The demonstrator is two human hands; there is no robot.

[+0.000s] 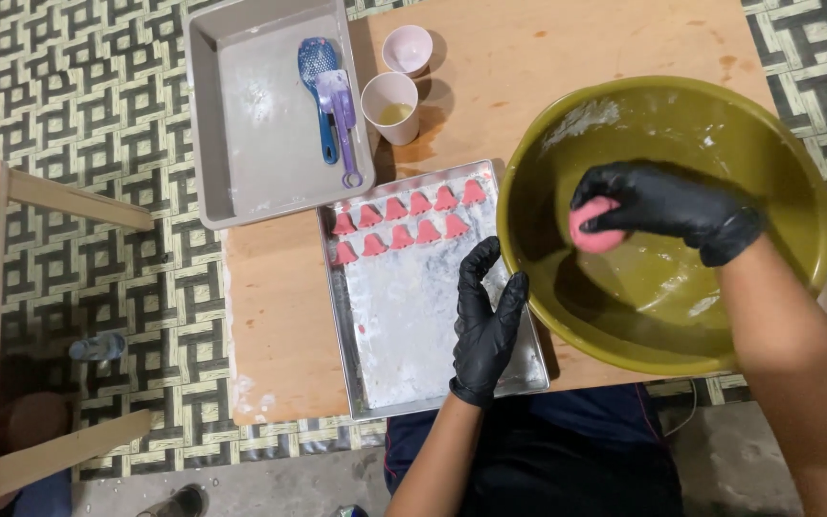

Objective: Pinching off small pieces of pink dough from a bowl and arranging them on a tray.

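While right hand (667, 211) pinches pink dough (591, 230) in olive bowl (547, 144), left hand (485, 321) spread over floured tray (404, 325).

The bowl (667, 115) looks like glossy olive plastic, smeared with white flour near its far rim. Left of the bowl, the tray (528, 369) is thin, shiny metal, dusted matt white. Both hands, left (486, 321) and right (667, 206), wear black gloves with a soft rubbery sheen. The dough (590, 236) inside the bowl is smooth, matt pink. The table (284, 316) under the bowl is bare matt wood, stained. Beyond the tray, the bin (241, 206) is dull grey plastic
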